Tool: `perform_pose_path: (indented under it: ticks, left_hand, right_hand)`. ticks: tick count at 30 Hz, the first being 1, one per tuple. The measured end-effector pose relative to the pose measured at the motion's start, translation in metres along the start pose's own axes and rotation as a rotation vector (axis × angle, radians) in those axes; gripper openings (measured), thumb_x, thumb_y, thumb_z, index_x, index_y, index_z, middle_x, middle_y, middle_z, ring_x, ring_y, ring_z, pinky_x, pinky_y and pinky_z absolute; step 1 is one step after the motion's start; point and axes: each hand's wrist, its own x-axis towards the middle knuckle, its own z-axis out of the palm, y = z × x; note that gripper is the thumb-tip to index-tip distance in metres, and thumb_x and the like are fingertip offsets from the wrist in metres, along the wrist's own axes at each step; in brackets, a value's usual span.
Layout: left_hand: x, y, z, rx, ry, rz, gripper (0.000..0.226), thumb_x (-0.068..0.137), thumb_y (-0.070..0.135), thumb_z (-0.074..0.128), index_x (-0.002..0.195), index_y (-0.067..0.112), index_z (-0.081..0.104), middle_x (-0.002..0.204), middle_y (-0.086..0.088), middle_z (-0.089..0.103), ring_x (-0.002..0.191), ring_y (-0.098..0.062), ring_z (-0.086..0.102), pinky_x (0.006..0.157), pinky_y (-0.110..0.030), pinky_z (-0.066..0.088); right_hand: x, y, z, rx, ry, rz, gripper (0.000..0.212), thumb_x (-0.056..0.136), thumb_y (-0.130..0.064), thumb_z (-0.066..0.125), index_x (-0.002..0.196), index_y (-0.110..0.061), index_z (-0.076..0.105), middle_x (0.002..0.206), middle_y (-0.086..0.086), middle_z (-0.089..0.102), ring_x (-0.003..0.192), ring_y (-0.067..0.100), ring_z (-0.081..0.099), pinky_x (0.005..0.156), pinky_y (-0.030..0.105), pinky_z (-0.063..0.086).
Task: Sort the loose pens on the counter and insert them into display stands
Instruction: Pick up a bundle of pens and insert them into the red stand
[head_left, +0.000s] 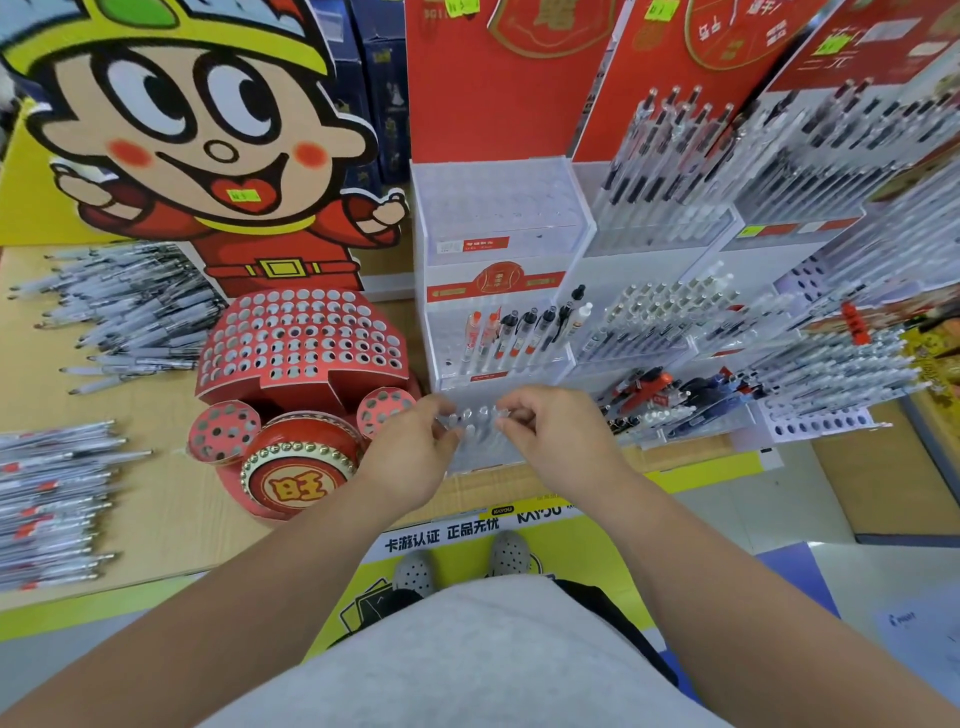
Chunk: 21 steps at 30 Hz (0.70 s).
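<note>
Both my hands are at the front tier of a clear acrylic display stand (480, 436) at the counter's edge. My left hand (415, 441) and my right hand (545, 431) each have curled fingers on the tier's holed top, pinching its clear rim; blur hides the exact grip. The middle tier of that stand (498, 338) holds several pens with red and black grips. Loose grey pens lie in a heap (124, 317) at the back left of the wooden counter (166, 488). A second pile (52, 504) lies at the left edge.
A red cardboard stand with many round holes (301, 343) and a drum-shaped base sits left of my hands, under a cartoon cut-out (208, 140). Stands full of pens (779, 322) fill the right side. My grey shoes (511, 553) show on the floor below.
</note>
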Motion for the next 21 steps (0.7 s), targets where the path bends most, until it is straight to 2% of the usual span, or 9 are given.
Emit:
perform_pose_path:
  ticks: [5,12,17,21]
  left_hand:
    - [-0.001,0.000,0.000,-0.005,-0.005,0.008,0.028,0.101,0.022,0.057,0.129,0.018,0.057,0.085,-0.002,0.065,0.077,-0.019,0.064,0.069,-0.034,0.052]
    - [-0.002,0.000,0.000,-0.035,0.003,0.028,0.036,0.101,0.028,0.057,0.136,0.021,0.053,0.087,0.001,0.066,0.075,-0.013,0.062,0.068,-0.030,0.050]
    - [-0.005,-0.002,0.001,-0.030,0.030,0.047,0.030,0.103,0.027,0.054,0.132,0.021,0.055,0.083,0.001,0.067,0.073,-0.014,0.063,0.067,-0.031,0.051]
    - [-0.005,0.000,0.000,-0.001,0.016,0.053,0.029,0.102,0.023,0.054,0.131,0.021,0.056,0.088,-0.001,0.067,0.073,-0.017,0.064,0.068,-0.034,0.053]
  right_hand:
    - [0.001,0.002,0.013,-0.044,-0.037,0.038,0.020,0.096,-0.025,0.065,0.111,-0.015,0.074,0.097,0.002,0.076,0.088,0.020,0.069,0.081,0.038,0.056]
    - [0.003,0.003,0.028,-0.048,0.012,0.101,0.019,0.094,-0.025,0.066,0.106,-0.014,0.076,0.093,0.006,0.077,0.087,0.025,0.071,0.079,0.040,0.057]
    - [0.005,0.003,0.032,-0.054,0.019,0.108,0.018,0.093,-0.026,0.067,0.106,-0.016,0.076,0.092,0.004,0.077,0.088,0.023,0.071,0.080,0.038,0.057]
    - [0.005,0.001,0.038,-0.106,-0.033,0.089,0.017,0.095,-0.025,0.064,0.104,-0.017,0.076,0.091,0.003,0.076,0.085,0.024,0.069,0.076,0.036,0.056]
